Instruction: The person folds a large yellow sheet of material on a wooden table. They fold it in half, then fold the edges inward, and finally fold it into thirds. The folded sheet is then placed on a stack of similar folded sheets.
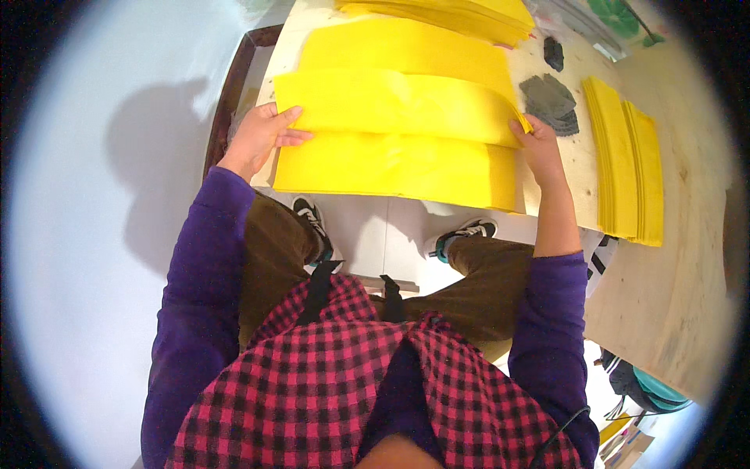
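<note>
A yellow felt-like sheet (pixel 398 102) lies across the wooden table in front of me, its middle band raised in a fold. My left hand (pixel 269 134) grips the sheet's left edge, thumb on top and fingers partly underneath. At the right edge, my right hand (pixel 537 144) pinches a corner of the same sheet between thumb and fingers. More yellow material (pixel 394 168) shows below the fold along the table's near edge. Another flat yellow layer (pixel 406 48) extends beyond it; whether it is one piece with the held sheet I cannot tell.
A yellow stack (pixel 445 17) lies at the far edge. Right of the sheet are dark grey cut pieces (pixel 551 103) and a small black bundle (pixel 553 53). Folded yellow strips (pixel 621 160) lie farther right on a wooden surface (pixel 656 297). A pale wall (pixel 101 258) stands left.
</note>
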`<state>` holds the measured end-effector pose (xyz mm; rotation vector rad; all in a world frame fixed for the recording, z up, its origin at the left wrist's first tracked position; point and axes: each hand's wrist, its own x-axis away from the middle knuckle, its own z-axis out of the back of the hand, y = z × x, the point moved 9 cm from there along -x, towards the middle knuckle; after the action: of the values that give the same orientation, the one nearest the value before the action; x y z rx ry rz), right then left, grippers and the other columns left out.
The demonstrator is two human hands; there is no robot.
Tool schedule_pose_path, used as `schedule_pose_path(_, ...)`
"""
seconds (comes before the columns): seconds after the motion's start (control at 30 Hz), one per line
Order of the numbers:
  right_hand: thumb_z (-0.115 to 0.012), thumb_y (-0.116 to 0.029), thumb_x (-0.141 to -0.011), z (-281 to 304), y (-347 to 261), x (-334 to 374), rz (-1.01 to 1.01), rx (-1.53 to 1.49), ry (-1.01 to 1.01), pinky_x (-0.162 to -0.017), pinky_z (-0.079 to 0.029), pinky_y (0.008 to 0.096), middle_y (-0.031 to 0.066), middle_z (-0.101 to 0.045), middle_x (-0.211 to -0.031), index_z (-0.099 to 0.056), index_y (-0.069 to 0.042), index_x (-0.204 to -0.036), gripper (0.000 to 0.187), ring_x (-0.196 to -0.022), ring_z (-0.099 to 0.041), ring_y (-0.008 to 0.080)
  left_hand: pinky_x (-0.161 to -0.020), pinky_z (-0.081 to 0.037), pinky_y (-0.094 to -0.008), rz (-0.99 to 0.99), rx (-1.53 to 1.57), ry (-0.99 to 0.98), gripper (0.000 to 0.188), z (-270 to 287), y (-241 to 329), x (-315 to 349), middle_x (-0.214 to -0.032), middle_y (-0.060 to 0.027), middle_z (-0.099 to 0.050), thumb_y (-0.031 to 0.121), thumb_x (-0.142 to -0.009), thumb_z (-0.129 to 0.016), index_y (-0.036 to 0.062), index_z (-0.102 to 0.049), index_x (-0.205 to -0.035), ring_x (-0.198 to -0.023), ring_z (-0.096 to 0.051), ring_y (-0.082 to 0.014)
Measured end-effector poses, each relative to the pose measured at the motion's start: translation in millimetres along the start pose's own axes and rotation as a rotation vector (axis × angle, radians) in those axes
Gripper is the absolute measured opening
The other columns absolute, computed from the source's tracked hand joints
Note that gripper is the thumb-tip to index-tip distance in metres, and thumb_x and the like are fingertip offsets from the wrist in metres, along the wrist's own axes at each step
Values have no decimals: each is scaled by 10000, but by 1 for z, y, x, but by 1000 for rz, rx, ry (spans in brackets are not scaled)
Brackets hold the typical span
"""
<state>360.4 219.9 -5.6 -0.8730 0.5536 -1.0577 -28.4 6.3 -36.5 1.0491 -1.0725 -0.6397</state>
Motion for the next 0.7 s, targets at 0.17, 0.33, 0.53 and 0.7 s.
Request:
schedule_pose_path(0.17,-644,-196,-902,-2,6,-5,-56,-44,-17,-725,-448,263,27,-643,-909,-626,-9,-1142,305,-801,-551,107,-712,-543,-266,19,47,20,323,1,-4,-3,-1055,-124,-668,220,-936,-606,-23,-575,-1146,-824,-692,-209)
schedule_pose_path(0.33,-641,-219,-897,38,-42,8,195,-22,352,-1009,-404,360,156,-553,-1308,-503,-27,-1320,485,-1194,-532,248,-659,-545,-245,10,50,7,306,-2,-3,-4,-1064,-107,-674,241,-935,-607,6,-586,-1131,-784,-690,-185)
schedule_pose_path(0.53,-589,-394,-890,-118,-161,68,751,357,-56,-1156,-189,439,218,-331,-1481,-359,3,-1414,696,-1401,-276,330,-672,-543,-255,23,17,47,288,-2,-3,-4,-1001,-112,-676,213,-927,-612,-14,-594,-1103,-761,-691,-200)
schedule_pose_path(0.7,-495,-478,-925,-223,-179,66,570,386,-220,-1150,-201,440,207,-304,-1498,-326,21,-1424,726,-1409,-257,324,-643,-526,-237,26,65,41,266,-4,-7,-5,-994,-110,-679,201,-934,-597,-7,-599,-1100,-740,-684,-180)
